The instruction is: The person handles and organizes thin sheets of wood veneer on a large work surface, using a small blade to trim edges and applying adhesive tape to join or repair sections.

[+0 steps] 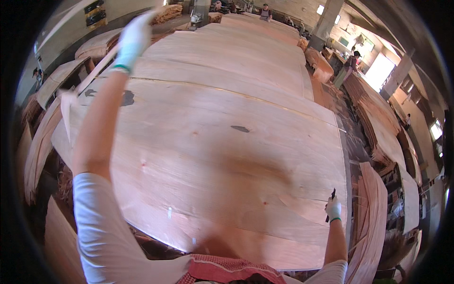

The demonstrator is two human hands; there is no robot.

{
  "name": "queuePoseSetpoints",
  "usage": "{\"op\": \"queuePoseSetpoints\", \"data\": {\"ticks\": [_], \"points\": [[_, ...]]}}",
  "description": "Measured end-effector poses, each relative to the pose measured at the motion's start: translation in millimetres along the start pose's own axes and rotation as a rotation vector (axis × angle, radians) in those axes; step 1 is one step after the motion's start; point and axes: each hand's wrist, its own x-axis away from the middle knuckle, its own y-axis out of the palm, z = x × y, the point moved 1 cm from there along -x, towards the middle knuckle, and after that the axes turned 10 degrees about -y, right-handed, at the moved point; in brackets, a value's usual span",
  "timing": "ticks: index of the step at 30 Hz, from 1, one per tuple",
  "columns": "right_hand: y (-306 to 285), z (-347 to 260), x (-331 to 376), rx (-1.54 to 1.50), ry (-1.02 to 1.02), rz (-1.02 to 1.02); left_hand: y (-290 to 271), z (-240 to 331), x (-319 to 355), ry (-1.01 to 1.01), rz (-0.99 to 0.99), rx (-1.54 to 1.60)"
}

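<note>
A: Two gloved hands, both busy. Left hand raised high at upper left, white glove with green cuff, closed around a long thin veneer strip slanting down toward the left edge of the sheet.

B: Right hand?

A: Right hand low at the right edge of the top veneer sheet, same kind of glove, clenched on a small dark tool. Can't tell what sort, too small.

B: Sheet position?

A: Lying flat on a big stack, filling the middle of view. Dark knot mark near centre, two dark patches near the left arm. More veneer sheets laid out beyond, stretching to the far end.

B: Surroundings?

A: Curled veneer stacks along the right side, more piles on the left. Person in apron standing at upper right, another person far back. Red checked cloth at bottom edge.
</note>
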Motion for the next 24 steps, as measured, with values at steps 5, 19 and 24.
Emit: {"op": "queuePoseSetpoints", "data": {"ticks": [5, 19, 24], "points": [[12, -139, 35, -0.185, -0.163, -0.176, 155, 102, 47, 0.303, -0.180, -0.024], [165, -300, 88, -0.173, -0.381, -0.801, 363, 161, 410, 0.287, -0.825, 0.189], [181, -341, 20, -0.234, -0.391, -0.618, 370, 179, 442, 0.240, -0.925, 0.153]]}}
